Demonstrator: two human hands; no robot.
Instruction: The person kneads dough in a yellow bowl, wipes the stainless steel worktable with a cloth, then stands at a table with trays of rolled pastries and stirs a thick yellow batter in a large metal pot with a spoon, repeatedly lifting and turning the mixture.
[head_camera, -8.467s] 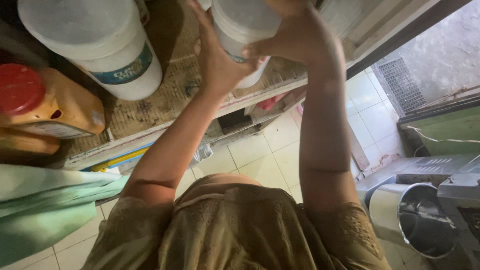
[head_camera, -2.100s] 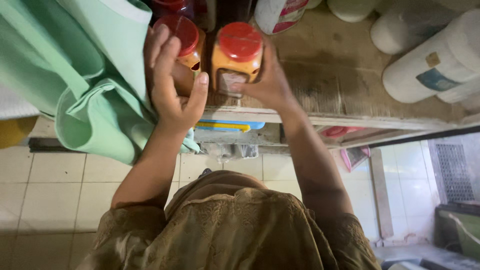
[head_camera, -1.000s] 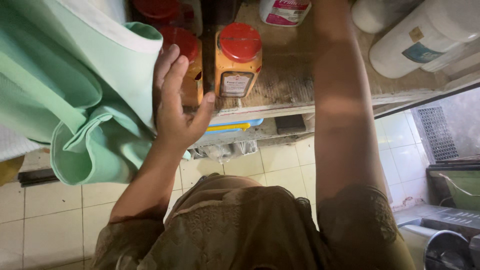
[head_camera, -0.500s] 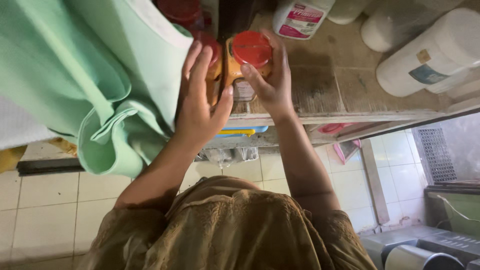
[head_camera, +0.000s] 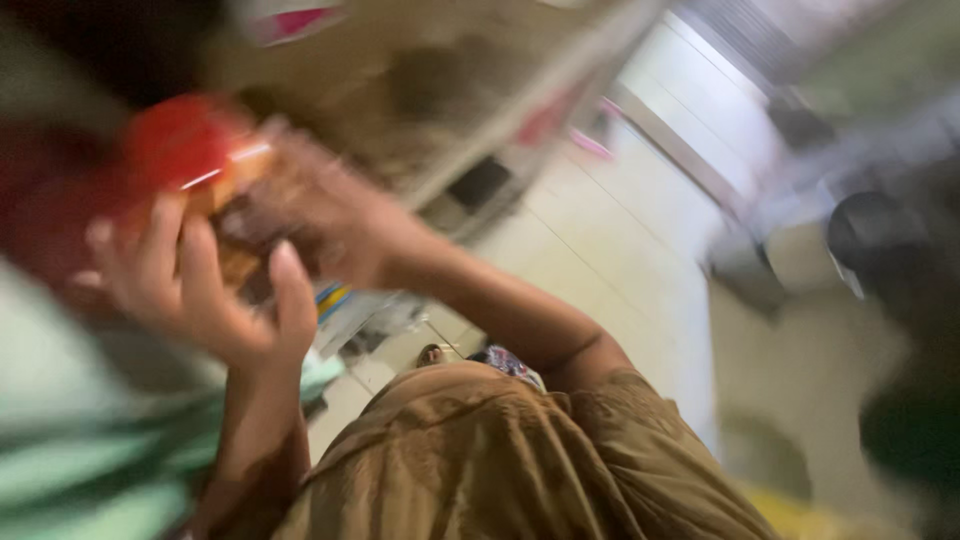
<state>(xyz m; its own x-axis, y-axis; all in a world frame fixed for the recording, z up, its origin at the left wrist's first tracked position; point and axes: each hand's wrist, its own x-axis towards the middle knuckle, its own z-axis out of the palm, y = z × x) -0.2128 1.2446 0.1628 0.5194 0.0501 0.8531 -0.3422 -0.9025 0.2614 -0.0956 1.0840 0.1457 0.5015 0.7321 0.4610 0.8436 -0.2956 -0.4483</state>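
The view is heavily blurred by motion. An orange jar with a red lid (head_camera: 195, 155) sits between both my hands at the left. My left hand (head_camera: 200, 290) cups it from below with fingers spread around it. My right hand (head_camera: 330, 215) presses against its right side. Both arms rise from my brown top (head_camera: 500, 460) toward a wooden shelf (head_camera: 430, 90).
Green cloth (head_camera: 70, 450) hangs at the lower left. A white container with a pink label (head_camera: 290, 20) stands on the shelf. Pale floor tiles (head_camera: 620, 230) run to the right, with a dark rounded vessel (head_camera: 880, 240) at the far right.
The camera has swung sharply, tilting the scene. Both hands have closed around the red-lidded jar and it has come away from the shelf row toward the left.
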